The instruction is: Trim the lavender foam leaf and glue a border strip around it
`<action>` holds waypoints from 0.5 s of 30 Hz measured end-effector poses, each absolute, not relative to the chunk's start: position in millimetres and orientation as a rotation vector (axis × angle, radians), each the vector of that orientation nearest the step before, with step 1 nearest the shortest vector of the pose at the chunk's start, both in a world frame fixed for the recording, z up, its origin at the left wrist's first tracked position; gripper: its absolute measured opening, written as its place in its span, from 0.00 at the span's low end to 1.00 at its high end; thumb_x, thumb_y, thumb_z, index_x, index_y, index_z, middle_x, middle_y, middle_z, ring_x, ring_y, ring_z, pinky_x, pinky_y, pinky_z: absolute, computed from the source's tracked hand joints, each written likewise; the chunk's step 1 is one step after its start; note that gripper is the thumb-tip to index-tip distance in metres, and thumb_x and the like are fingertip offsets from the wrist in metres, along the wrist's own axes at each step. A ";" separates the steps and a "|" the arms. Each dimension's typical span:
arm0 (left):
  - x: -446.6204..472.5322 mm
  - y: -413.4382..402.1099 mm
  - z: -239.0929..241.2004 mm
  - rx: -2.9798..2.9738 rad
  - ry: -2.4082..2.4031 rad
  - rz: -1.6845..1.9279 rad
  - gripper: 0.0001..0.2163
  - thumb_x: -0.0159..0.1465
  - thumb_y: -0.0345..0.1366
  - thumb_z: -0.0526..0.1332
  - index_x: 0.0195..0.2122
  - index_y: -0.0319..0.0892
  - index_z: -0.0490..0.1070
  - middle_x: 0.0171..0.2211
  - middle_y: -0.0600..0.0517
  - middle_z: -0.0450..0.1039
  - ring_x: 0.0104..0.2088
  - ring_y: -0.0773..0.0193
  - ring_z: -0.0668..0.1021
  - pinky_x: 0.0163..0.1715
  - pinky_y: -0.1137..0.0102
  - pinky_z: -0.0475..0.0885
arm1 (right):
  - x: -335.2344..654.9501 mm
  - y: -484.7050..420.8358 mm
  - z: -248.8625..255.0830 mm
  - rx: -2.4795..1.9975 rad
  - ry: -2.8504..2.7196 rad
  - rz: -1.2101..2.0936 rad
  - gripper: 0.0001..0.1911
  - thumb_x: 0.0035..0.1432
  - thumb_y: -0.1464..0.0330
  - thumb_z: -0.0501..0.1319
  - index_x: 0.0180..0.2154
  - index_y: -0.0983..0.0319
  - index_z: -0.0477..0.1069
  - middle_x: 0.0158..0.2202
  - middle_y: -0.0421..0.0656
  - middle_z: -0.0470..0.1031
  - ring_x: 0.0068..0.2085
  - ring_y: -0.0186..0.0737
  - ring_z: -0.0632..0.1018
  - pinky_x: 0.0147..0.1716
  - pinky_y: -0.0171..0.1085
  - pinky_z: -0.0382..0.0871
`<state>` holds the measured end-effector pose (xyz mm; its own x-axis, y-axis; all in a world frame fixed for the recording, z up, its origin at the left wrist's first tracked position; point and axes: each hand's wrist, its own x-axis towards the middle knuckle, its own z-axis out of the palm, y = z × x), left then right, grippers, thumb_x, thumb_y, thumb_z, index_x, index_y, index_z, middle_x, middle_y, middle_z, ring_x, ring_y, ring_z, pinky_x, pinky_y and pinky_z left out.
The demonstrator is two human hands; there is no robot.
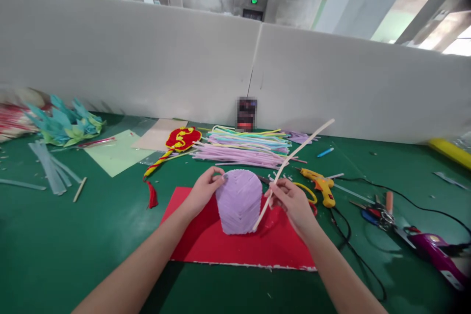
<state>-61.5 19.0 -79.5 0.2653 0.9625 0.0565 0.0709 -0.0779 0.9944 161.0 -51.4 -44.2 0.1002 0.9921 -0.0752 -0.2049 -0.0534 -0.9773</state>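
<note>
Lilac panel: a flat, round-topped panel of lilac fuzzy strips (240,201), over the red rectangular sheet (198,250); whether it lies flat or is tipped up is hard to tell.
Left hand: the left hand (206,190) pinches the panel's upper left edge, thumb in front; its other fingertips are mostly hidden.
Right hand: the right hand (291,202) grips a long, thin cream fuzzy strip (312,138) between thumb and fingers, covering its middle.
Strip's lower end: at the panel's lower right corner; attached or merely touching, unclear.
Behind right hand: a yellow loop-shaped handle (309,192), partly covered.
Beyond panel: a heap of pastel fuzzy stems (243,151), individual ends tangled; behind it, a dark upright object (246,114), pixelated beyond recognition.
Right side: a yellow glue gun (321,186); at the edge, a yellow bar-like object (449,157), cut off.
Left edge: a red-and-white bundle (16,120), blurred and cropped.
</note>
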 end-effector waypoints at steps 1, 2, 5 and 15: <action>-60.8 17.2 -78.2 1.396 1.044 1.031 0.11 0.57 0.44 0.59 0.35 0.43 0.64 0.19 0.60 0.59 0.20 0.71 0.64 0.20 0.77 0.57 | 159.6 -51.2 -47.4 -1.154 -0.926 1.299 0.16 0.44 0.58 0.68 0.28 0.62 0.67 0.24 0.39 0.74 0.21 0.31 0.71 0.21 0.32 0.68; -59.9 15.5 -77.3 1.363 1.058 1.040 0.11 0.56 0.44 0.59 0.35 0.43 0.64 0.19 0.60 0.59 0.20 0.71 0.64 0.20 0.77 0.56 | 158.3 -50.9 -50.4 -1.161 -0.908 1.314 0.16 0.44 0.58 0.68 0.28 0.62 0.67 0.23 0.38 0.73 0.21 0.30 0.71 0.20 0.31 0.67; -57.2 10.6 -77.8 1.290 1.096 1.051 0.12 0.55 0.44 0.61 0.34 0.43 0.65 0.19 0.60 0.59 0.20 0.71 0.63 0.19 0.77 0.55 | 155.4 -51.9 -58.5 -1.195 -0.901 1.369 0.16 0.44 0.57 0.67 0.27 0.62 0.67 0.19 0.35 0.69 0.20 0.29 0.69 0.18 0.29 0.64; -54.4 4.1 -85.0 1.088 1.185 1.187 0.12 0.50 0.41 0.65 0.33 0.42 0.67 0.18 0.61 0.62 0.19 0.72 0.63 0.18 0.77 0.54 | 154.7 -61.4 -67.7 -1.273 -1.013 1.591 0.17 0.44 0.56 0.67 0.26 0.62 0.67 0.21 0.37 0.70 0.21 0.34 0.73 0.15 0.32 0.68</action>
